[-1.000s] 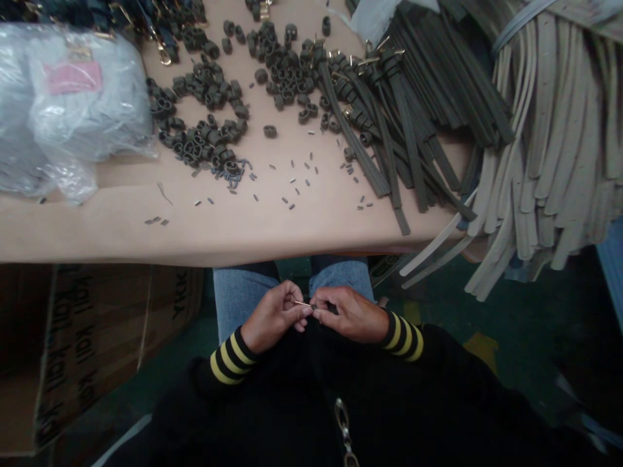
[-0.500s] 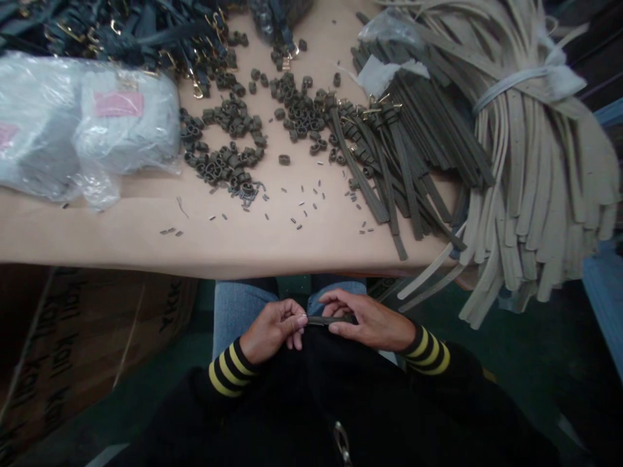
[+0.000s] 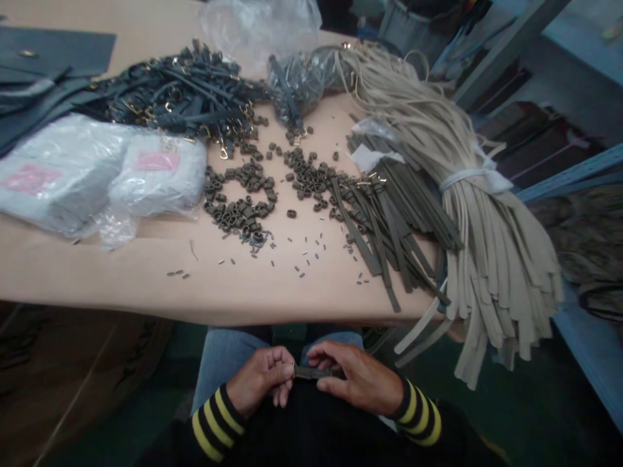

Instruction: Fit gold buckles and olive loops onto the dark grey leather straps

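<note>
Over my lap, below the table edge, a dark olive strap [image 3: 309, 373] runs between my two hands. My left hand [image 3: 263, 377] pinches its left end between thumb and fingers, where a bit of gold metal shows. Around the strap's right part my right hand [image 3: 357, 379] has its thumb and fingers curled, and the end there is hidden. On the table ahead lie olive strap loops [image 3: 248, 188] in loose heaps. Small metal pins [image 3: 302, 266] are scattered nearer the edge. A bundle of dark olive straps [image 3: 389, 214] lies to the right, some with gold buckles.
Long beige straps [image 3: 501, 259], tied with a white band, hang over the table's right edge. Plastic-wrapped white packs [image 3: 160, 172] sit at the left. Behind them is a pile of dark straps with gold clasps [image 3: 180, 91]. Metal shelving [image 3: 574, 165] stands at the right.
My head view has tilted up, so more of the table's far side shows and everything sits lower in the picture. Both hands keep the strap in nearly the same pose.
</note>
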### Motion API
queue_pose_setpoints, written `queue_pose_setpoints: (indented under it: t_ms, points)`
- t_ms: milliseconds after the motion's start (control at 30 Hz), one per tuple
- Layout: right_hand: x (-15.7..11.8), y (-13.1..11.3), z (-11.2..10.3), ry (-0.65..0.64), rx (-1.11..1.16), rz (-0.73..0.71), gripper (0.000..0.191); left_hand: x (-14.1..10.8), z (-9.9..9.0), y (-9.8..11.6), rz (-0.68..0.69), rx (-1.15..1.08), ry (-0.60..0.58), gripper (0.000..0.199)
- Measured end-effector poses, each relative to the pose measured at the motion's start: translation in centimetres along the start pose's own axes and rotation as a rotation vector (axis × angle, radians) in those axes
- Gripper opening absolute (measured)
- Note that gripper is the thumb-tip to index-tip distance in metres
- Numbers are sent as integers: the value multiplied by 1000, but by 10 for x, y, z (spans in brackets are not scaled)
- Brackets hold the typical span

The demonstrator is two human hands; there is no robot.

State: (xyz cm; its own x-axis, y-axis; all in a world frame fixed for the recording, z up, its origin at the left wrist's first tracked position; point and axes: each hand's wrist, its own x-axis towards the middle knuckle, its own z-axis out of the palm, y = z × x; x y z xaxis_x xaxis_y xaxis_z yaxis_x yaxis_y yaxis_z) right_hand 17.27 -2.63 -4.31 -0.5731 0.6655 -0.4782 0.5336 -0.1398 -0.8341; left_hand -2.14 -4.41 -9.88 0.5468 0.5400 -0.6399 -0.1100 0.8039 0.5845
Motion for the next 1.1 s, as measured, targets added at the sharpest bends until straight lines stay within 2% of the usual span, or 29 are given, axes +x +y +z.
queue_pose_setpoints:
  t_ms: [133,233,333,433,467,533,600,633,733,833,967,1100]
  points:
    - [1,-12,-8,-41,-173,102,12,1,-2,-3,48,-51,-1,42]
    - [6,-29,-7,-85,-240,93,11,0,5,3,83,-66,-36,44]
    - [12,-55,-19,-24,-372,-12,19,-6,14,25,175,-134,-10,44]
    - [23,-82,-52,51,-418,-166,30,-12,19,58,286,-221,80,40]
    - [31,-89,-65,95,-415,-211,29,-13,19,68,319,-248,116,39]
    - [53,-97,-90,304,-492,-254,16,-12,18,84,371,-291,178,36]
    - [83,-99,-108,524,-684,-247,14,-10,17,91,399,-318,212,35]
    - [99,-98,-114,550,-783,-237,15,-8,16,93,403,-327,223,35]
    - [141,-92,-120,521,-942,-198,15,-4,16,90,403,-355,254,35]
    - [164,-88,-120,488,-960,-162,14,-4,16,88,402,-369,275,35]
    - [172,-89,-128,435,-945,-120,13,-5,16,88,400,-359,281,34]
    - [165,-90,-139,372,-879,-113,14,-4,16,87,408,-352,279,33]
